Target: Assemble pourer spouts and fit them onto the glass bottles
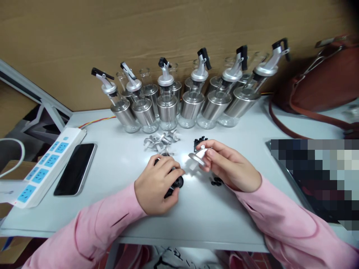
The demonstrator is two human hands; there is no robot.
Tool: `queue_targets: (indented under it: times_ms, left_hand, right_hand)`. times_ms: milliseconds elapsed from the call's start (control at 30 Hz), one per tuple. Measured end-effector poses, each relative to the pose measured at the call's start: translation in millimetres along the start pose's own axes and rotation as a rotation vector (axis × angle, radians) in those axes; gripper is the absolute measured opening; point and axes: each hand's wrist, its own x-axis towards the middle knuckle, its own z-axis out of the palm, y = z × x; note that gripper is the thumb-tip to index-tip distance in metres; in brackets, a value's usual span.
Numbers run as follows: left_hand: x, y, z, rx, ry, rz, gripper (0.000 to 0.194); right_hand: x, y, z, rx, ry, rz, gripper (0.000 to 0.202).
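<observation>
My right hand (234, 164) pinches a silver pourer top (197, 159) between thumb and fingers, its round flange facing down to the left. My left hand (161, 183) is curled over black round parts (177, 182) on the table, thumb and fingers around one of them. Several loose silver spout pieces (158, 145) lie just beyond my left hand. Small black pieces (201, 139) are heaped behind my right hand, and a few black caps (216, 182) lie beside its palm.
A row of glass-and-steel bottles (167, 108) with pourers stands at the back, more bottles behind. A power strip (47, 168) and phone (75, 170) lie left. A brown bag (325, 82) sits back right, its strap on the table (157, 231); a dark, partly pixelated object lies right.
</observation>
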Motion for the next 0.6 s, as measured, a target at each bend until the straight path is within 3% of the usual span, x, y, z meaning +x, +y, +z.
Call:
queue_targets:
  times_ms: [167, 333, 600]
  left_hand:
    - [0.1, -2.1, 2.8, 0.006, 0.019, 0.034, 0.017]
    - [-2.1, -1.2, 2.1, -0.009, 0.204, 0.059, 0.013]
    - [-4.1, -0.8, -1.2, -0.031, 0.405, 0.072, 0.011]
  right_hand:
    - [0.8, 3.5, -1.0, 0.012, 0.039, -0.020, 0.035]
    - [0.7, 4.0, -2.9, -0.040, 0.069, 0.032, 0.037]
    - [-7.6, -3.9, 5.0, 0.025, -0.182, 0.187, 0.029]
